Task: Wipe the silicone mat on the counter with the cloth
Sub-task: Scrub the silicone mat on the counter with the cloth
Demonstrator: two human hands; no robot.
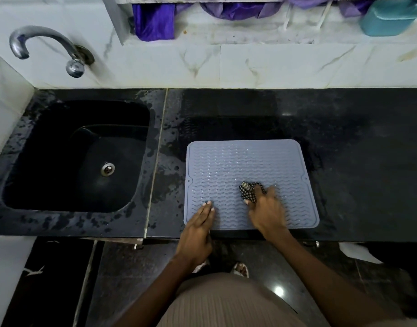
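Observation:
A grey-blue silicone mat (238,166) with wavy ridges lies flat on the black counter (356,149), close to its front edge. A small black-and-white checked cloth (246,191) is bunched on the mat's lower middle. My right hand (266,208) covers most of the cloth, fingers curled over it and holding it against the mat. My left hand (199,226) lies flat with straight fingers on the mat's front left corner, pressing it down.
A black sink (68,190) with a metal drain sits left of the mat, under a chrome tap (44,47). Wet patches mark the counter between sink and mat. White tiled wall behind; a shelf above holds purple cloth and a teal container (389,18).

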